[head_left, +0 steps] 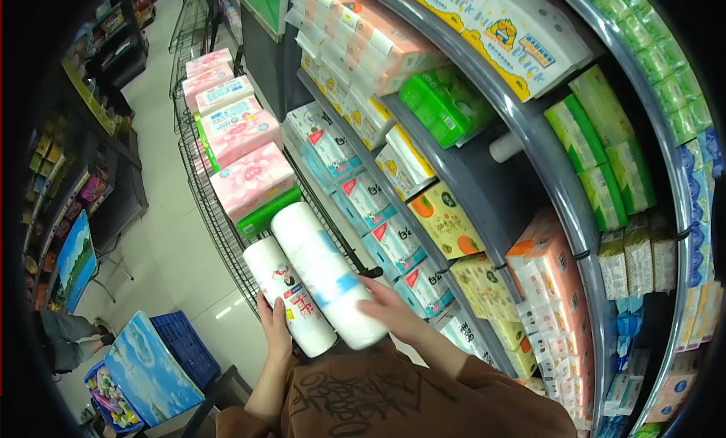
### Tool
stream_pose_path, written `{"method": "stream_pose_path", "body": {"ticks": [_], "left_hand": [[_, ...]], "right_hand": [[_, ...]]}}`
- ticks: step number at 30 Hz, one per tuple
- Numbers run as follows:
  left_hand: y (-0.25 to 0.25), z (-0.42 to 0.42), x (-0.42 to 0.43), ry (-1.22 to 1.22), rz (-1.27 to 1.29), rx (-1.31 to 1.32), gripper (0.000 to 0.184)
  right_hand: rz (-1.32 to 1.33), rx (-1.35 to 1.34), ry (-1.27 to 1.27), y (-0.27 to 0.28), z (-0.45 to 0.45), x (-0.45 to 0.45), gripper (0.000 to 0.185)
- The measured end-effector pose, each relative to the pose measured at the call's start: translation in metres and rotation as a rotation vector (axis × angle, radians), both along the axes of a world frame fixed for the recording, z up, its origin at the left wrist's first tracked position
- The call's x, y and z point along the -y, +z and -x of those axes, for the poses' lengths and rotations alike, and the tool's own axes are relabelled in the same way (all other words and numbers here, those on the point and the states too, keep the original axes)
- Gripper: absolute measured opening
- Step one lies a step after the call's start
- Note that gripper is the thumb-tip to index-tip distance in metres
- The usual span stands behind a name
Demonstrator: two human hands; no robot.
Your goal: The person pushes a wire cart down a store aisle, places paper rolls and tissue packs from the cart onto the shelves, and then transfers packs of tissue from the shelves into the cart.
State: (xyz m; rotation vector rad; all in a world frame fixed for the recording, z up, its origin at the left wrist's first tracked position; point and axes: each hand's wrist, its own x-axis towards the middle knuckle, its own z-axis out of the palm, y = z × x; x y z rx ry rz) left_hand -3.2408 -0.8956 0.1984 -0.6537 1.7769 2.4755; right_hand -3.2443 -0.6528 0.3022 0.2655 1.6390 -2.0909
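Two long white paper rolls in plastic wrap lie side by side just in front of my chest, above the near end of the wire cart. My left hand [275,325] is closed around the lower side of the narrower paper roll [290,296], which carries red print and a small picture. Against the side of the thicker paper roll [325,268], with its pale blue band, my right hand [392,311] grips near the lower end. Parts of the fingers on both hands are hidden by the rolls.
The wire cart [198,177] holds several pink tissue packs [253,179] and a green pack [266,211]. On the right, curved shelves [522,132] carry stacked tissue packs. A blue basket [184,346] and a picture panel [153,366] stand at lower left, near another person's legs [72,336].
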Motion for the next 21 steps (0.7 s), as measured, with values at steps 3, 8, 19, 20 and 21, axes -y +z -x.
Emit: {"method": "stream_pose_path", "body": {"ticks": [3,8,19,20,21], "left_hand": [[-0.015,-0.002,0.003,0.007,0.004,-0.065,0.065],[-0.022,-0.009,-0.003,0.070,-0.067,-0.102,0.065],[-0.012,-0.004,-0.006,0.037,-0.115,-0.074,0.066],[-0.014,-0.005,-0.007,0.045,-0.093,-0.067,0.066],[-0.016,-0.005,-0.007,0.053,-0.071,-0.060,0.065]], "right_hand": [[0.391,0.137,-0.258,0.023,-0.012,-0.052,0.056],[0.163,-0.032,-0.610,0.017,0.009,-0.138,0.050],[-0.406,-0.195,-0.905,-0.029,0.173,-0.343,0.075],[-0.627,-0.256,-0.920,-0.051,0.183,-0.355,0.081],[-0.849,-0.314,-0.927,-0.055,0.189,-0.351,0.087]]}}
